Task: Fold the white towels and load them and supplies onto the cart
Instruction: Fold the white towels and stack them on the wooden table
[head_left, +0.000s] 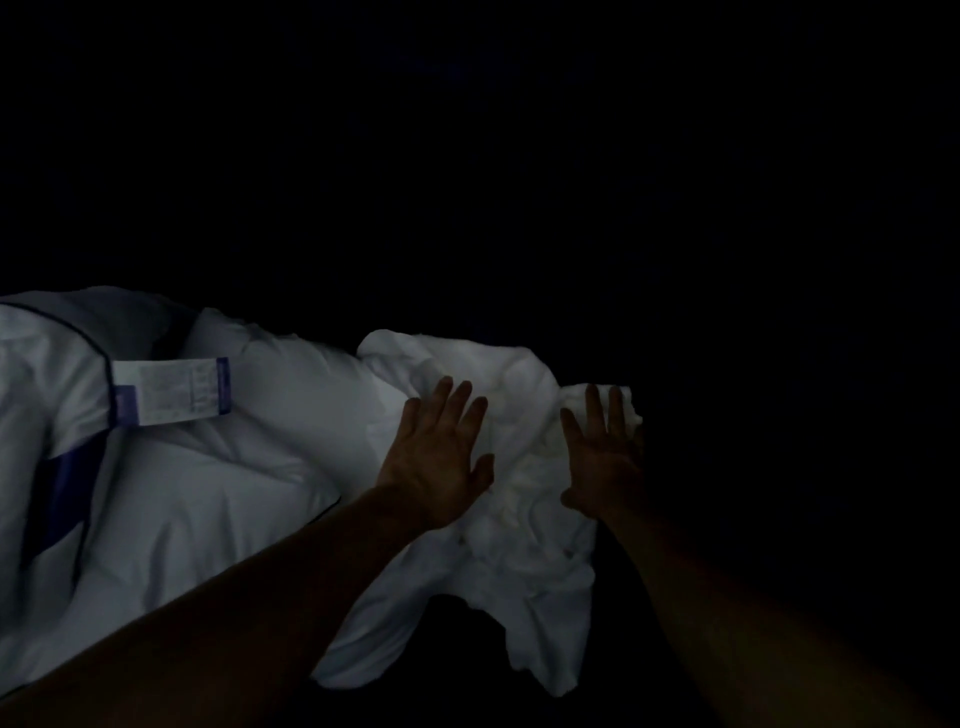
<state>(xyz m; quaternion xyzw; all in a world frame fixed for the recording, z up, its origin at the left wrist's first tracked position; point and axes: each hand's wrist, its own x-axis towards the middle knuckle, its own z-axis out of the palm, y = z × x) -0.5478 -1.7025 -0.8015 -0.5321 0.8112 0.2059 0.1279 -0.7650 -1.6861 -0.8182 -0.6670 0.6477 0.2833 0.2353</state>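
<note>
The scene is very dark. A crumpled white towel (524, 499) lies in a loose heap at the centre, one corner hanging down toward me. My left hand (439, 457) lies flat on the towel's left side with its fingers spread and straight. My right hand (605, 457) presses flat on the towel's right side, fingers straight and pointing away from me. Neither hand grips the cloth. No cart is visible in the dark.
A large white pillow or bedding piece (197, 467) with dark blue trim lies at the left, touching the towel. A white printed label (171, 389) sticks up from it. Everything above and to the right is black and unreadable.
</note>
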